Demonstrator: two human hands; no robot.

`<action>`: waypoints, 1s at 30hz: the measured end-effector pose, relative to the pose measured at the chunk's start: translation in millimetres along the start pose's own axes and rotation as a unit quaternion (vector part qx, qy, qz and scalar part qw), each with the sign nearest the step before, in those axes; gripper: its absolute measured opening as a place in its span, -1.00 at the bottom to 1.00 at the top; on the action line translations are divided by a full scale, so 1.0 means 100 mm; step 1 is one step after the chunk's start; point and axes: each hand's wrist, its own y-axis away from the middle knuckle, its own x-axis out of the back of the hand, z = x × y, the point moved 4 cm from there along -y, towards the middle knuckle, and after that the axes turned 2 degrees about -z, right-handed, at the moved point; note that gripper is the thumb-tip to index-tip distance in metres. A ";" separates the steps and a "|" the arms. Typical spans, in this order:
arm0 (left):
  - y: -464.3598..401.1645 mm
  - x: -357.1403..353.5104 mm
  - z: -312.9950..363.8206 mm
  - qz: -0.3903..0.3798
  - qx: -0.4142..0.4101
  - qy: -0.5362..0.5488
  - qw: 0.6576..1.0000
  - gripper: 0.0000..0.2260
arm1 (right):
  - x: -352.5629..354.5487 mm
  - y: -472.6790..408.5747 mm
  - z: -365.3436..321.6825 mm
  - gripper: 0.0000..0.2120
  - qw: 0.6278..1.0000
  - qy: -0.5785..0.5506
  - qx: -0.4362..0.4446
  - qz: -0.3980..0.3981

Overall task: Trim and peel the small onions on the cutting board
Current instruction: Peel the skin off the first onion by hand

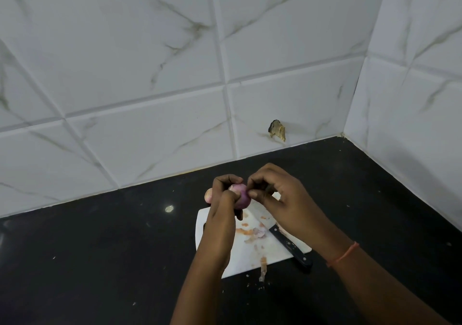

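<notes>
A small purple onion (241, 197) is held above the far end of the white cutting board (240, 257). My left hand (223, 207) grips it from the left and below. My right hand (277, 194) pinches the skin at the onion's right side with thumb and fingertips. A second, pale orange onion (208, 195) peeks out behind my left hand, mostly hidden. A black-handled knife (291, 246) lies on the board's right side, its blade hidden under my right hand. Loose bits of peel (255, 233) are scattered over the board.
The board lies on a black countertop (112, 249) in a corner of white marble-look tiled walls. A broken hole (277, 130) shows in the back wall just above the counter. A strip of peel (263, 269) hangs over the board's near edge.
</notes>
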 end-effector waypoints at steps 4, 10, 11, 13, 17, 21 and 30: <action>0.01 -0.02 -0.03 0.014 0.014 0.018 1.000 -0.84 | -0.07 0.01 0.04 -0.94 0.997 0.078 0.003 -0.009; 0.06 -0.14 -0.01 0.013 0.073 0.205 0.976 -0.79 | -0.15 0.08 0.04 -0.80 0.998 0.051 0.006 0.034; 0.07 -0.16 0.00 0.008 0.078 0.229 0.970 -0.79 | -0.15 0.08 0.04 -0.82 0.999 0.036 0.007 0.038; 0.06 -0.15 0.00 0.010 0.077 0.237 0.968 -0.78 | -0.15 0.08 0.04 -0.88 0.999 0.011 0.008 0.039; 0.05 -0.03 0.00 0.036 0.034 0.124 0.991 -0.75 | -0.11 0.10 0.07 -0.90 0.997 -0.046 -0.027 0.046; 0.06 0.02 0.06 0.023 -0.030 0.028 0.999 -0.81 | -0.05 0.08 0.03 -0.78 0.998 -0.021 -0.001 0.054; 0.05 0.06 0.06 -0.012 -0.109 -0.092 0.990 -0.94 | 0.04 0.03 0.01 -0.93 0.999 0.003 -0.032 0.022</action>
